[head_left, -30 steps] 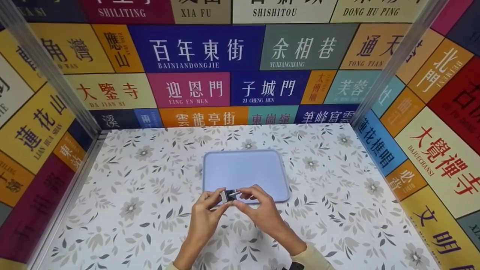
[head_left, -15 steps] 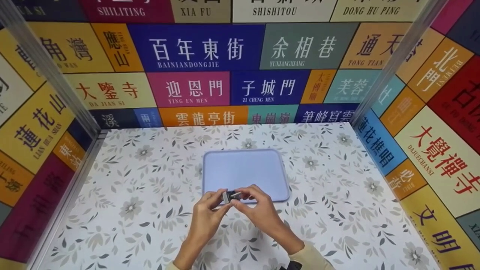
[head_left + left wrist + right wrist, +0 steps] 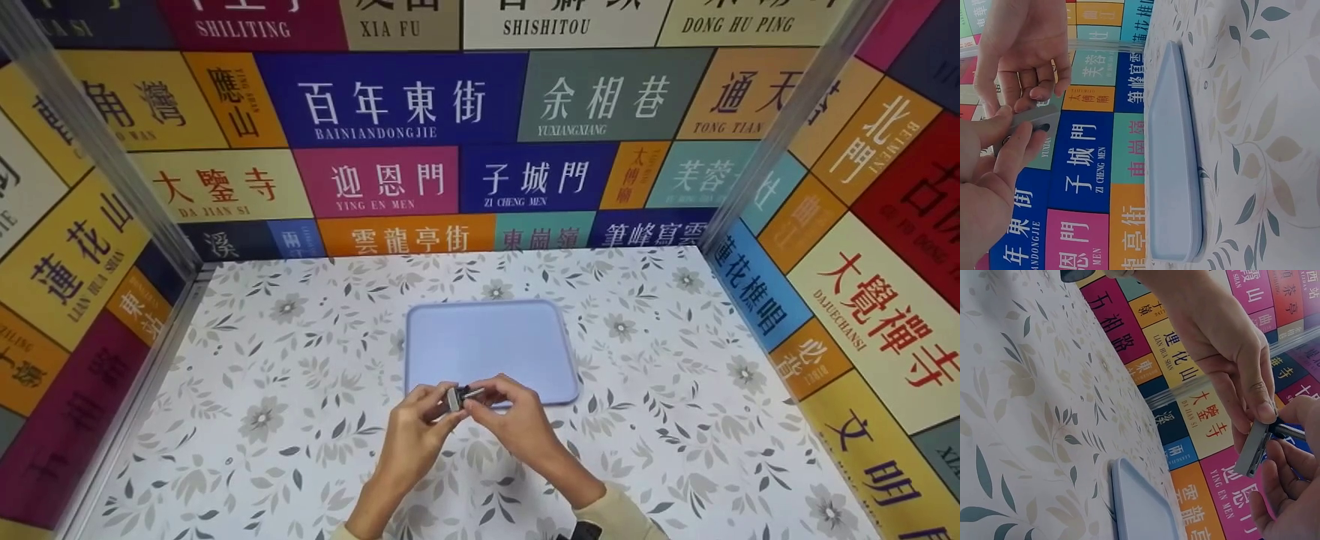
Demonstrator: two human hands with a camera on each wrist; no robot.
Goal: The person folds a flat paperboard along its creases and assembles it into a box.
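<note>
In the head view both hands meet in front of the body, above the near edge of a pale blue tray (image 3: 491,341). My left hand (image 3: 416,424) pinches a small grey metal block (image 3: 1252,447) between thumb and fingers; the right wrist view shows its slotted side. Out of that side stands a black part with a threaded metal screw (image 3: 1291,432). The thumb and fingers of my right hand (image 3: 525,427) close about the screw. In the left wrist view, fingers cover much of the grey block and the screw is hidden.
A floral-patterned tabletop (image 3: 300,450) lies under the hands and the tray. Walls of coloured sign panels (image 3: 390,97) rise at the back and on both sides, with metal corner posts (image 3: 787,120) between them.
Both hands and the metal block have sunk slightly in the head view, toward the body. The screw's tilt has shifted a little between the right fingers. The tray stays put.
</note>
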